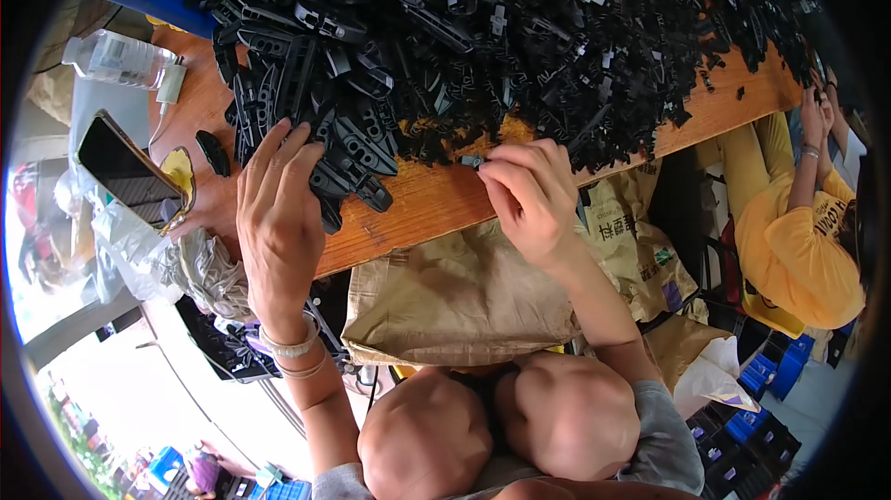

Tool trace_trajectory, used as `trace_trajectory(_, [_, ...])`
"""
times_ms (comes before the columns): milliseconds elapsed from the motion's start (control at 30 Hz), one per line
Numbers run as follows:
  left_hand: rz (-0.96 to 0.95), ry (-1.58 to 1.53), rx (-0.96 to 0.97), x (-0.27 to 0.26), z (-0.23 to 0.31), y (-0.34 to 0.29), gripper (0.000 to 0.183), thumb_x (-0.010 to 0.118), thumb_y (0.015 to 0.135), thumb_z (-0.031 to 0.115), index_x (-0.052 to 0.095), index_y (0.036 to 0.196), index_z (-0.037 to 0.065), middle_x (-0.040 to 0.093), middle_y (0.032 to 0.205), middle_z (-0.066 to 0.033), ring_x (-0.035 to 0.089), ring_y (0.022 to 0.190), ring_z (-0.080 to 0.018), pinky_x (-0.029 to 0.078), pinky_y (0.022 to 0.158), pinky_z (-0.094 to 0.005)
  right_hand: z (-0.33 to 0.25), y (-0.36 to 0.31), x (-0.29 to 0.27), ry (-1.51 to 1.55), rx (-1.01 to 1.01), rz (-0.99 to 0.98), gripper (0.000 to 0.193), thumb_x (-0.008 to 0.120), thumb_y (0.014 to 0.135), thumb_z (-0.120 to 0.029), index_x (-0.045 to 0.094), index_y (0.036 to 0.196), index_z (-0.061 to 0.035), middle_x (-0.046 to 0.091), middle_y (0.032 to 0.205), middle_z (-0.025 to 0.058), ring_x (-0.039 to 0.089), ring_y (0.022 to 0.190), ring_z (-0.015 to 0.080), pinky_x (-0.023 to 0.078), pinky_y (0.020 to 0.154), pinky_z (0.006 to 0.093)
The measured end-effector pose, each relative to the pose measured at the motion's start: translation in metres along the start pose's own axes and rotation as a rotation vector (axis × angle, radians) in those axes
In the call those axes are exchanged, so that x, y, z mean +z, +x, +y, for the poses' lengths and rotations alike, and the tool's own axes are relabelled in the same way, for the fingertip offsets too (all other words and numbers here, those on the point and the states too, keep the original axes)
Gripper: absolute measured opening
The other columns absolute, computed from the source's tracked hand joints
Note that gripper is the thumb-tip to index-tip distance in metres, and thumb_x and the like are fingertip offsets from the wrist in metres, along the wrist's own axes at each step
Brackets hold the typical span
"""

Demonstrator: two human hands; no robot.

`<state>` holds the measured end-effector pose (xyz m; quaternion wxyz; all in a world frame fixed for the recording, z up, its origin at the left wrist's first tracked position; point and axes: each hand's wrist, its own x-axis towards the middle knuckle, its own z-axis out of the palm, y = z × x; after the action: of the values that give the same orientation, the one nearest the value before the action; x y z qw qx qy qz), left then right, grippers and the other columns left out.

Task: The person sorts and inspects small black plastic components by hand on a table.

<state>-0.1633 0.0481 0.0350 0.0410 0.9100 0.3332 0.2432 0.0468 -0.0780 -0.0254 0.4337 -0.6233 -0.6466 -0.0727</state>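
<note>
Small grey plastic clip piece [471,161], pinched at the fingertips of the right hand [531,198], sits just over the bare strip of orange-brown wooden tabletop [436,203], right at the near fringe of the big heap of black moulded plastic parts [520,27]. The grip is narrow, thumb and forefinger closed on that little piece, which pokes out to the left of the fingers, its long axis roughly level and running left to right.

Over on the other side, the left hand [278,212] lies spread wide, fingers fanned over a cluster of long black oval plastic frames [353,152], touching them but not closed around any one that I can make out. Those frames lie just left of the grey piece, between the two hands, so the left hand is the nearer one to them while the right carries the small part.

Room to move: a clear band of wood between the hands, with the near table edge just below both wrists. A brown paper sack [464,301] hangs under that edge above the person's knees. Off left lie a dark smartphone [125,171] and a clear plastic bottle [121,59]; at the far right sits another person in a yellow shirt [798,250], well apart.
</note>
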Motion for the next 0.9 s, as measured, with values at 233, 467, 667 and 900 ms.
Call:
trace_trajectory(233, [0.006, -0.154, -0.012, -0.012, -0.005, 0.001, 0.030, 0.056, 0.063, -0.013, 0.059, 0.090, 0.000, 0.058, 0.098, -0.0126, 0.057, 0.094, -0.0303, 0.046, 0.084, -0.0372, 0.001, -0.008, 0.002, 0.136, 0.085, 0.073, 0.029, 0.070, 0.063, 0.010, 0.060, 0.086, -0.0035, 0.058, 0.087, 0.0069, 0.054, 0.071, 0.0238, 0.042, 0.057, 0.0325])
trace_trajectory(467, [0.147, -1.083, -0.530, -0.004, 0.032, -0.019, 0.013, 0.060, 0.080, -0.008, 0.059, 0.093, -0.007, 0.056, 0.102, -0.0120, 0.057, 0.082, -0.0123, 0.052, 0.061, -0.0209, -0.002, -0.009, 0.004, 0.256, 0.180, 0.166, 0.023, 0.069, 0.071, 0.012, 0.061, 0.089, 0.0003, 0.060, 0.088, 0.0099, 0.053, 0.065, 0.0173, 0.041, 0.051, 0.0265])
trace_trajectory(667, [-0.014, -1.340, -0.676, 0.008, 0.066, -0.019, 0.028, 0.062, 0.077, -0.013, 0.061, 0.104, -0.007, 0.056, 0.110, -0.0134, 0.058, 0.098, -0.0150, 0.052, 0.080, -0.0243, -0.021, -0.004, -0.008, 0.625, 0.432, 0.198, 0.017, 0.064, 0.078, 0.012, 0.061, 0.094, 0.0042, 0.059, 0.096, 0.0123, 0.057, 0.070, 0.0106, 0.046, 0.056, 0.0208])
trace_trajectory(900, [-0.054, -1.329, -0.639, 0.028, 0.086, -0.036, 0.028, 0.065, 0.081, -0.007, 0.048, 0.103, -0.001, 0.057, 0.111, -0.0128, 0.059, 0.094, -0.0113, 0.049, 0.077, -0.0211, -0.041, 0.007, -0.017, 0.843, 0.538, 0.167, 0.016, 0.059, 0.083, 0.010, 0.063, 0.099, 0.0069, 0.059, 0.101, 0.0139, 0.062, 0.079, 0.0149, 0.054, 0.067, 0.0227])
